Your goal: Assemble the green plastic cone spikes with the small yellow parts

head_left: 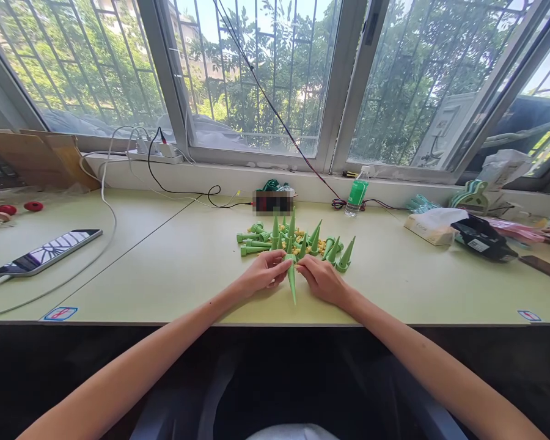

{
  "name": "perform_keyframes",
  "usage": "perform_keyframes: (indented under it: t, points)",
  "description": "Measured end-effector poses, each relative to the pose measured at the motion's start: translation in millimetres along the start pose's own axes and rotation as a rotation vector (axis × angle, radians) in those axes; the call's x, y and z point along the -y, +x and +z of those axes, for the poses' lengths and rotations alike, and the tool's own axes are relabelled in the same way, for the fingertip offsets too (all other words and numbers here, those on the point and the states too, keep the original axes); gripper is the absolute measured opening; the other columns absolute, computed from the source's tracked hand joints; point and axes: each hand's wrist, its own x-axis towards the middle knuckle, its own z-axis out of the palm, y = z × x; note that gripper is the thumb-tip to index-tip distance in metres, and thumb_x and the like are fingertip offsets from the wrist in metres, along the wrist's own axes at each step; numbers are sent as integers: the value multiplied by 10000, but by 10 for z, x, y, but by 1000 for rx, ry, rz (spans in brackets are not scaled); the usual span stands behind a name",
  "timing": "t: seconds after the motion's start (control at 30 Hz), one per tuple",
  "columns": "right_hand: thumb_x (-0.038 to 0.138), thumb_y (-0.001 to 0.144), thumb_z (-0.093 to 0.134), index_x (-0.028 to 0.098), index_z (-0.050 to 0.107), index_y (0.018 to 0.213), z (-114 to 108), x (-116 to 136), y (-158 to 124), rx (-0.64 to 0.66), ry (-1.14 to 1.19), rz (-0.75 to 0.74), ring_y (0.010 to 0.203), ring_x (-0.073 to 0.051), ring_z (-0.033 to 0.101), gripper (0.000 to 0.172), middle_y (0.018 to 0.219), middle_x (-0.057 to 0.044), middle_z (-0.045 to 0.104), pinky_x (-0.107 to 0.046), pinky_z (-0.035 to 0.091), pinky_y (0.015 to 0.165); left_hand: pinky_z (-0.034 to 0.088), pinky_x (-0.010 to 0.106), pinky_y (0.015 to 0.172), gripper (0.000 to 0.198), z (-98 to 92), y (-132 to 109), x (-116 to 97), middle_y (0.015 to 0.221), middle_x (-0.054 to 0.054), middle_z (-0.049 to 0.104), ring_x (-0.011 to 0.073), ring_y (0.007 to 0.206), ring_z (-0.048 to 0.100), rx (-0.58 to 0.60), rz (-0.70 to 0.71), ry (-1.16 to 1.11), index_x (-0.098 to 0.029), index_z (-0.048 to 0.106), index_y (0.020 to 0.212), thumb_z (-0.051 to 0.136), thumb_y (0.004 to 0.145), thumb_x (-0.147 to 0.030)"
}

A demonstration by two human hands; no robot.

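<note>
Between my two hands a green plastic spike (292, 284) points down toward the table's front edge. My left hand (268, 271) is closed on its upper end, thumb and fingers pinching it. My right hand (319, 278) is closed too, its fingertips at the other side of the spike's top against something small and yellowish that I cannot make out. Just beyond my hands lies a pile of green spikes (256, 243), some upright and some on their sides. Small yellow pieces (321, 245) are scattered among them.
A phone (46, 253) with a white cable lies at the left. Near the window stand a bottle (357, 192) and a power strip (158, 156). A tissue box (428, 227) and a black packet (481, 238) are at the right. Another person's hand shows at the far right edge.
</note>
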Motion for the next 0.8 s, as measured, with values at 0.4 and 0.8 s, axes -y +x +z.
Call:
perform_keyframes:
  t: [0.4, 0.8]
  points:
    - [285, 1038, 485, 213, 509, 1208, -17, 5, -9, -112, 21, -34, 651, -124, 620, 186, 1035, -75, 667, -235, 455, 567, 250, 182, 419, 398, -31, 42, -45, 573, -57, 490, 32, 401, 393, -8, -87, -343, -155, 501, 770, 678, 860, -499]
    - [215, 1040, 454, 202, 556, 1128, -48, 7, 1, -124, -96, -180, 694, -130, 631, 136, 918, -66, 672, -218, 439, 563, 225, 168, 376, 425, -45, 38, -2, 546, -57, 474, 40, 393, 366, 45, -159, -327, -145, 549, 795, 674, 839, -550]
